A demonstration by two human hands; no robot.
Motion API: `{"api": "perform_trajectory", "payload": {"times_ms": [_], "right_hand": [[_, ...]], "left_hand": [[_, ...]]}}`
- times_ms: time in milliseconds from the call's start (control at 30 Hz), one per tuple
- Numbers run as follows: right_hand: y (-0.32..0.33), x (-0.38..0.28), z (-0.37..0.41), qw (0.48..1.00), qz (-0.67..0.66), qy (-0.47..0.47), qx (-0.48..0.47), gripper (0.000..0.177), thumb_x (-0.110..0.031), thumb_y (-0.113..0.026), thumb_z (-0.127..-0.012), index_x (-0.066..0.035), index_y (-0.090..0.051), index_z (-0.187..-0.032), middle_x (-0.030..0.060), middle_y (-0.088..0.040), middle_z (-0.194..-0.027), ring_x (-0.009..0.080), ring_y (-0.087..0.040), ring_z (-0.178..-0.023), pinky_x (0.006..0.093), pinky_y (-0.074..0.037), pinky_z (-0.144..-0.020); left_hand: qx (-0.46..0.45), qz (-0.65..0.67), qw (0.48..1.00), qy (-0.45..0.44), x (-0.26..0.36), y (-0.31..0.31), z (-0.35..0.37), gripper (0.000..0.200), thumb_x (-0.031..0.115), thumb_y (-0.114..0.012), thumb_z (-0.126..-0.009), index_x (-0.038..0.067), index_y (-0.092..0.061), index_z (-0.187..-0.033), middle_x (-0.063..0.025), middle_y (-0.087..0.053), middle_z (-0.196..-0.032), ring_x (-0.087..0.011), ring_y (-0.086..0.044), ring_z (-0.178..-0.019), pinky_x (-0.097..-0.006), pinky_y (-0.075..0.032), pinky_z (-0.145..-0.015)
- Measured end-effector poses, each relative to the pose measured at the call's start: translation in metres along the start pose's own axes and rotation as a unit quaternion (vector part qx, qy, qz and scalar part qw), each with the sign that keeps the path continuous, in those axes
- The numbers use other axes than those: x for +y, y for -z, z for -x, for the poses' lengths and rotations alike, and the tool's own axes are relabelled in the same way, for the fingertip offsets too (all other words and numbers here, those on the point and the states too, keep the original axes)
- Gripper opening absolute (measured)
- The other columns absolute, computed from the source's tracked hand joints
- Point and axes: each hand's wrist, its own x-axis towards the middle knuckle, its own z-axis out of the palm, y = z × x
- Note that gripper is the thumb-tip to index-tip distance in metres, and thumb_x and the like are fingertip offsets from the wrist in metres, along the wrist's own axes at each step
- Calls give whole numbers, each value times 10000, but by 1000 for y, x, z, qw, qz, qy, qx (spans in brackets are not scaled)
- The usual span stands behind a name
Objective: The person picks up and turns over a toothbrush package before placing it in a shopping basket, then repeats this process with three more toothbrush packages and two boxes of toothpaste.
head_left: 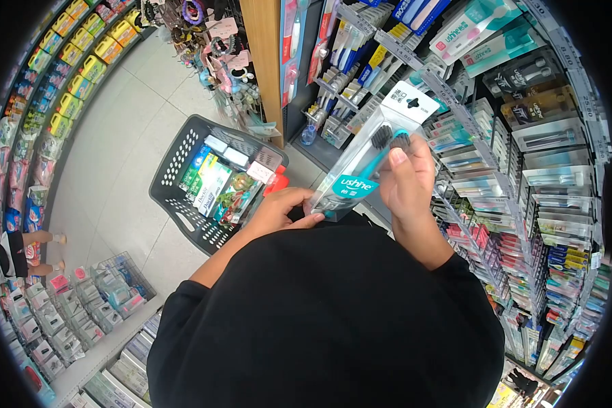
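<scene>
Now, closest of all is the black shirt of the person who wears the camera. Just past it, both hands are up in front of the chest. The left hand pinches the bottom end of a toothbrush pack, with its fingers closed on it. The right hand holds the same pack higher up, with the thumb pressed on the front near the dark bristles. So the pack is in the air between the two hands. It is tilted, and its white top card points far and to the right. It is off the shelf and does not touch it. It is not in the basket either.

A little farther, to the left, a dark basket sits on the floor. It already has some boxes in it, lying side by side. I think the work is partly done: some things are in the basket, and this pack is only in the hands.

To the right, the shelf is full of more toothbrush packs on hooks. Far to the left are rows of colourful packets, and another person's legs show at the edge.
</scene>
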Motion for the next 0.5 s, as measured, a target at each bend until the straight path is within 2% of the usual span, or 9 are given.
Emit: {"api": "perform_trajectory", "payload": {"times_ms": [500], "right_hand": [[-1, -2, 3, 1000, 11, 13, -1, 333, -19, -502, -884, 27, -455, -1210, 135, -553, -1182, 210, -529, -1095, 359, -380, -976]], "left_hand": [[-11, 18, 1000, 23, -2, -2, 1, 296, 151, -733, -780, 31, -625, -1029, -97, -632, -872, -188, -606, -785, -292, -482, -715]]}}
